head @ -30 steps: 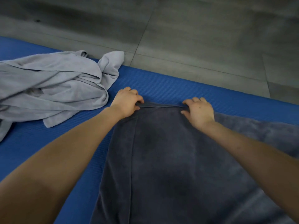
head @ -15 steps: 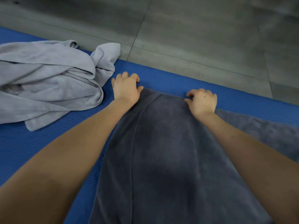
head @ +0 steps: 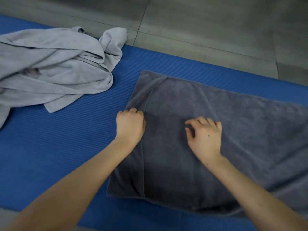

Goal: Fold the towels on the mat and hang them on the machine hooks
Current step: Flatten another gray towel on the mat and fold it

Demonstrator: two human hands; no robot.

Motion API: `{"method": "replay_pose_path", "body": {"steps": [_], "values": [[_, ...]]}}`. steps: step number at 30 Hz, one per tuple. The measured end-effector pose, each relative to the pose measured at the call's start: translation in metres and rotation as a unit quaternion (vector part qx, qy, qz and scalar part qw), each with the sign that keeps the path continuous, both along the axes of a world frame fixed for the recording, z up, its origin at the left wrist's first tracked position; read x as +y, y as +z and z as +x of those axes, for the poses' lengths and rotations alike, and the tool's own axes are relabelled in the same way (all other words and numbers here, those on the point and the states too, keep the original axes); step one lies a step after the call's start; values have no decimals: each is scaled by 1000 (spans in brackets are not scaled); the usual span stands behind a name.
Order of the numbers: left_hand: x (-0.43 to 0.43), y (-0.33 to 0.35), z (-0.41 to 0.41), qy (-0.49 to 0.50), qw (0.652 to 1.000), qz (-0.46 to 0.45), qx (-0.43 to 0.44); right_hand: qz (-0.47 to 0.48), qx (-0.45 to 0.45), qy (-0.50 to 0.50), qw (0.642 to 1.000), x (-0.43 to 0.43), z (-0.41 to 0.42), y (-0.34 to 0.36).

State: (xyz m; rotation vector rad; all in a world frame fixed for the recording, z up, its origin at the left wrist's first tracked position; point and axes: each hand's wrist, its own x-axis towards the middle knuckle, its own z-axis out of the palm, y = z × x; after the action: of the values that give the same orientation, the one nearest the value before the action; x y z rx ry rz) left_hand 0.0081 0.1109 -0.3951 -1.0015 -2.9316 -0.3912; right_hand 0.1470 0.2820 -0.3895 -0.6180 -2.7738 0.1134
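Here, one mat (head: 50,147), two towels — pale towel (head: 55,67) bunched, both hands (head: 130,126) (head: 205,136) grip dark towel (head: 241,117).

Ribbed blue mat (head: 66,147); dark grey towel (head: 216,114), plain terry; pale grey towel (head: 50,64), unpatterned; grey tiled floor (head: 200,22), dark grout lines.

Bunched towel (head: 55,64) left of flat towel (head: 241,124)

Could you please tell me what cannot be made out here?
Head view:
- Machine hooks: outside the frame.
- Dark grey towel: right end cut off by the edge.
- Light grey towel: left part cut off by the edge.
- Left hand: fingertips hidden under its knuckles, grip unclear.
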Motion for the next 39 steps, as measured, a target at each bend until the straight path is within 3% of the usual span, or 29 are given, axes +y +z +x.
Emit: {"method": "replay_pose_path", "body": {"steps": [5,14,18,21,26,32,36,39], "values": [[0,5,20,-14,990,115,-83,-7,12,-15,1000,-11,18,4],[-25,-1,80,-104,992,31,-61,12,-77,133,988,8,85,17],[-25,2,101,-122,987,-54,-84,39,-190,265,945,38,161,39],[-15,10,114,-135,977,-129,-108,43,-250,297,921,63,225,64],[29,31,157,-219,956,-140,-138,6,-257,181,949,81,308,71],[82,41,210,-332,912,-135,-200,-11,-177,-17,984,92,356,42],[110,58,224,-405,881,-176,-171,32,-149,-113,982,117,373,22],[134,78,230,-455,855,-215,-127,45,-161,-102,981,141,384,10]]}}
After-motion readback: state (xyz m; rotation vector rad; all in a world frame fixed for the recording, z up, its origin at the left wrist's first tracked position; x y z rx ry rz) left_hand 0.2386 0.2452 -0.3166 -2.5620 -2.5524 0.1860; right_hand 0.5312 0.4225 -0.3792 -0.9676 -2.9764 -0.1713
